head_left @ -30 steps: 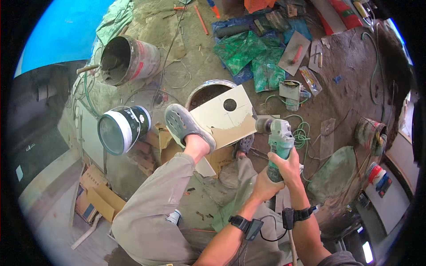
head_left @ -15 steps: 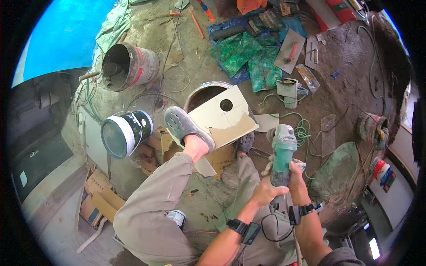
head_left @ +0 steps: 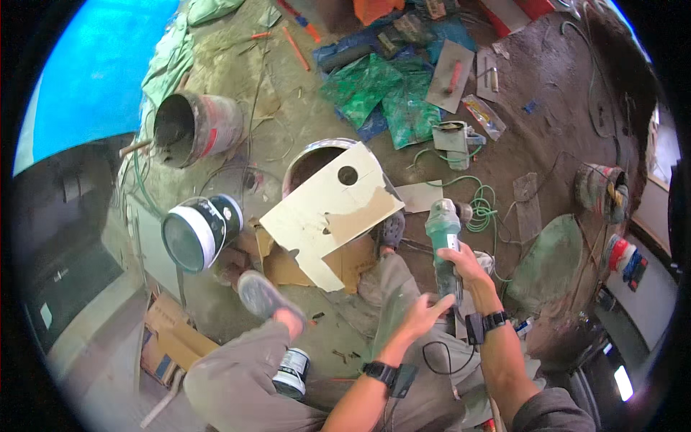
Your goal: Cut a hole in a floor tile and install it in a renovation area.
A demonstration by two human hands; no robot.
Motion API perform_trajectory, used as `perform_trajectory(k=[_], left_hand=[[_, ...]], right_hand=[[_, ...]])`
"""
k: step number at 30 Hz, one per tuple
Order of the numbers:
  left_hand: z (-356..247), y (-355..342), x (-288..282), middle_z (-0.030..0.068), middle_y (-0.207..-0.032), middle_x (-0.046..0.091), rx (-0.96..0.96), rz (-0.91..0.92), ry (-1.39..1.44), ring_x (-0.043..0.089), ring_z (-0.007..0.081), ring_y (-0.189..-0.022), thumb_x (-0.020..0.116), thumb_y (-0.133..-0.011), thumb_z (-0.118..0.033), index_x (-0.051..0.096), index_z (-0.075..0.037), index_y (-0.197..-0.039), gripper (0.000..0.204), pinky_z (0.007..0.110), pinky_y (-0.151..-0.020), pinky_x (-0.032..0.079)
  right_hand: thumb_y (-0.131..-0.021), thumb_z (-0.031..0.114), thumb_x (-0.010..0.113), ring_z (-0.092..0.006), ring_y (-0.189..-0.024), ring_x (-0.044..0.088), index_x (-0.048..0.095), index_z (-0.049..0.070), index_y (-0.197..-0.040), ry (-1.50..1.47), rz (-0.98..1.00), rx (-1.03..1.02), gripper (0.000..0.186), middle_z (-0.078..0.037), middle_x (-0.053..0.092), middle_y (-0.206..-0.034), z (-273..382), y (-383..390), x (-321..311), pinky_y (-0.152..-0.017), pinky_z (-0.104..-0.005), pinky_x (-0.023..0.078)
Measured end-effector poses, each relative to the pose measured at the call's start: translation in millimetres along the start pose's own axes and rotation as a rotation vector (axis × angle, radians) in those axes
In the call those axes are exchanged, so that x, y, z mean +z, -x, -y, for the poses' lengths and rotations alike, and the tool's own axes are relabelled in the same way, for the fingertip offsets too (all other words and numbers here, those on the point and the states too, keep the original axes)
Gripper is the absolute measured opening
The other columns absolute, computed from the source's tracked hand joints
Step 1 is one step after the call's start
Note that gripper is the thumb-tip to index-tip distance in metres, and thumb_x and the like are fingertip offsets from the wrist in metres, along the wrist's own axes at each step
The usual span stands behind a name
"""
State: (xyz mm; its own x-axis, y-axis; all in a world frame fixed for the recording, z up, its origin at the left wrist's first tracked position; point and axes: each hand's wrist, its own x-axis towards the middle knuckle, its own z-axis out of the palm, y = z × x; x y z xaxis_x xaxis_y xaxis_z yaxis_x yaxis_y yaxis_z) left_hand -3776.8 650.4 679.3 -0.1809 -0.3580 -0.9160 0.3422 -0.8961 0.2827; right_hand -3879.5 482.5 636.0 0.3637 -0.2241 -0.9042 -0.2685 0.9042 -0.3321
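Observation:
A green angle grinder (head_left: 445, 245) points away from me, its head at the far end. My right hand (head_left: 466, 265) is closed around its body. At the rear end of the grinder, my left hand (head_left: 425, 315) has its thumb stretched along the casing and its fingertips against it; the other fingers are partly hidden. Ahead to the left, a cream tile-like slab (head_left: 302, 216) with a round hole, a cut-out corner and a brown bare patch lies tilted across a round bucket (head_left: 294, 171). Cardboard (head_left: 353, 265) lies beneath the slab's near side.
At left are a black-and-white bucket (head_left: 188, 237) and a dirty bucket (head_left: 227, 128) on its side. My left foot (head_left: 263, 294) is on the floor near the slab. A coiled green cord (head_left: 484, 210), a trowel (head_left: 452, 75) and green plastic bags (head_left: 410, 108) lie beyond.
My left foot has come off the slab and moved back toward me. The grinder has shifted slightly left; my right hand has moved up its body and my left hand sits at its rear.

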Motion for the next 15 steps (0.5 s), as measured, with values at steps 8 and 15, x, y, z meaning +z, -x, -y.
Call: perform_trajectory(k=[8, 15], left_hand=[[36, 19, -55, 0.0097, -0.099, 0.075, -0.003, -0.305, 0.076, 0.071, 0.0149, -0.087, 0.073, -0.102, -0.026, 0.066, 0.001, -0.112, 0.03, 0.029, -0.077, 0.056], [76, 44, -76, 0.0092, -0.091, 0.074, -0.1, -0.457, 0.066, 0.069, 0.0142, -0.082, 0.076, -0.099, -0.026, 0.066, 0.002, -0.108, 0.032, 0.032, -0.076, 0.054]], right_hand=[[-0.074, 0.034, 0.084, -0.0415, -0.102, 0.071, 0.058, -0.004, -0.12, 0.909, -0.61, 0.069, 0.065, -0.027, 0.072, -0.109, -21, -85, -60, -0.092, -0.048, 0.056], [-0.075, 0.026, 0.083, -0.0485, -0.107, 0.069, 0.051, -0.003, -0.12, 1.334, -0.798, 0.009, 0.062, -0.029, 0.067, -0.115, -48, -127, -101, -0.091, -0.0553, 0.058]])
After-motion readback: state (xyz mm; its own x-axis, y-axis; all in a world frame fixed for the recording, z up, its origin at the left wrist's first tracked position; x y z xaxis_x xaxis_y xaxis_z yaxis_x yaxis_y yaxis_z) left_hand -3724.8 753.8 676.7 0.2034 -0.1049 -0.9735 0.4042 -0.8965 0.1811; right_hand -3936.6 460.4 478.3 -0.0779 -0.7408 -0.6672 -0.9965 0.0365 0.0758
